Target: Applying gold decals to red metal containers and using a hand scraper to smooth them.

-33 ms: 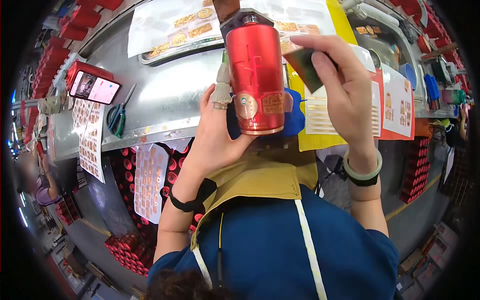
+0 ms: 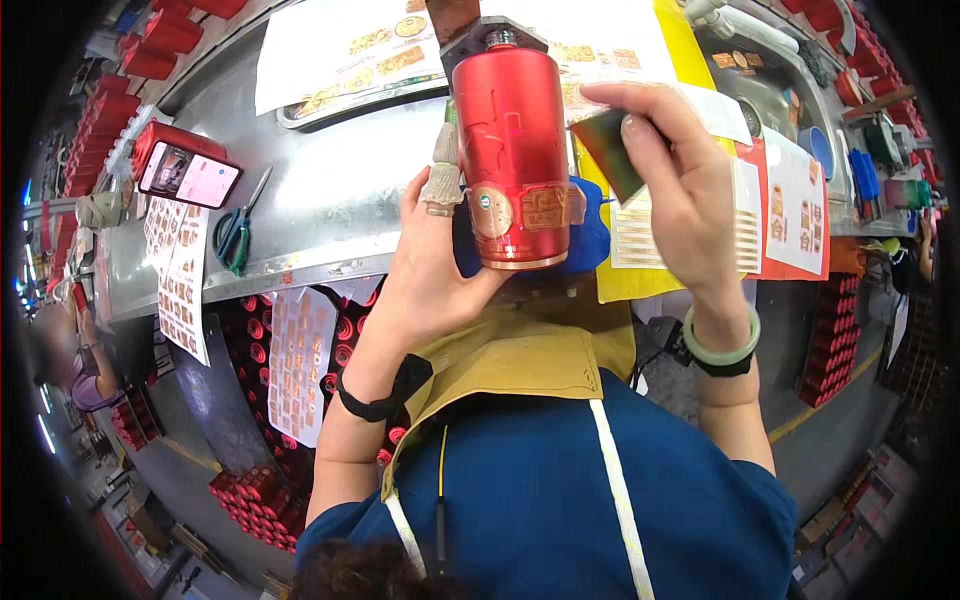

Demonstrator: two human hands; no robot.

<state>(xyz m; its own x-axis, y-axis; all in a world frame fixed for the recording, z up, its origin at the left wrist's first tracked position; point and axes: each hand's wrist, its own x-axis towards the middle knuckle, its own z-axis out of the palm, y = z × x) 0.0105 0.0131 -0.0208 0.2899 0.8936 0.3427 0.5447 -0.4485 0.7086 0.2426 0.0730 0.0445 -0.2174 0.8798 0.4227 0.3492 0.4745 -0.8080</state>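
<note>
A glossy red bottle (image 2: pixel 512 120) lies in front of me, its threaded neck pointing away and its base toward me. My left hand (image 2: pixel 432 245) grips it from the left near the base, with pale ribbed finger covers (image 2: pixel 443 180) on its fingers. Gold and brown stickers (image 2: pixel 546 207) sit on the bottle's lower part. My right hand (image 2: pixel 680 165) is just right of the bottle, pinching a thin, dark, square-edged piece (image 2: pixel 608 155) between thumb and fingers. The piece's near corner points down, apart from the stickers. Behind the bottle a blue object (image 2: pixel 590 235) is partly hidden.
Left on the metal table (image 2: pixel 330 200) lie scissors (image 2: pixel 236 228), a phone (image 2: pixel 190 175) leaning on a red bottle, and sticker sheets (image 2: pixel 180 270). More sheets (image 2: pixel 340 50) lie at the back. A yellow sheet (image 2: pixel 625 287) with gold strips is at right. Another person (image 2: pixel 90 365) is at far left.
My right hand and the dark piece have shifted slightly toward me, and the wrist has tilted a little. My left hand and the bottle look nearly unchanged.
</note>
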